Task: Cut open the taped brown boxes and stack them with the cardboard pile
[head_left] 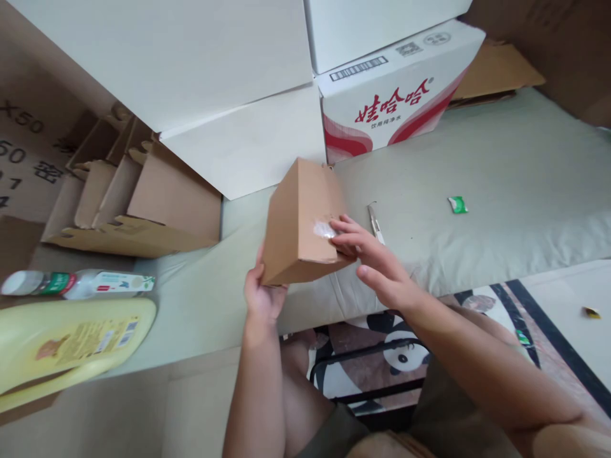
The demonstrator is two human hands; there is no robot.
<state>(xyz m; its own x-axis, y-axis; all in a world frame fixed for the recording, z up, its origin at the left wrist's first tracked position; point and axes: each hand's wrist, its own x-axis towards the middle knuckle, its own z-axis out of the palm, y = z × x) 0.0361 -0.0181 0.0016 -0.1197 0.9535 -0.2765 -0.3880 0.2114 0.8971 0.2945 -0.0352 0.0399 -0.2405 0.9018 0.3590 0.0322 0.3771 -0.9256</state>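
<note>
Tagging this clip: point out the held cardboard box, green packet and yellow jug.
Held cardboard box point(309, 207), head view: right visible face.
Green packet point(458, 204), head view: its middle.
Yellow jug point(79, 342), head view: printed side.

Looks like a room in a home, crowded enough to pass for a storeroom. Recognisable as domestic from the pale green cloth point(501, 165), spread smooth over a low surface like a bed or bench; from the panda-patterned surface point(403, 361) below, perhaps a mat; and from the pale floor tiles point(200, 401). Homely, too, in the handled yellow jug point(81, 337) and the white-capped bottle point(86, 283). Closer to a storeroom in the stacked white cartons point(238, 57), the red-lettered Wahaha purified-water carton point(396, 114) and the brown corrugated boxes point(172, 191).
</note>
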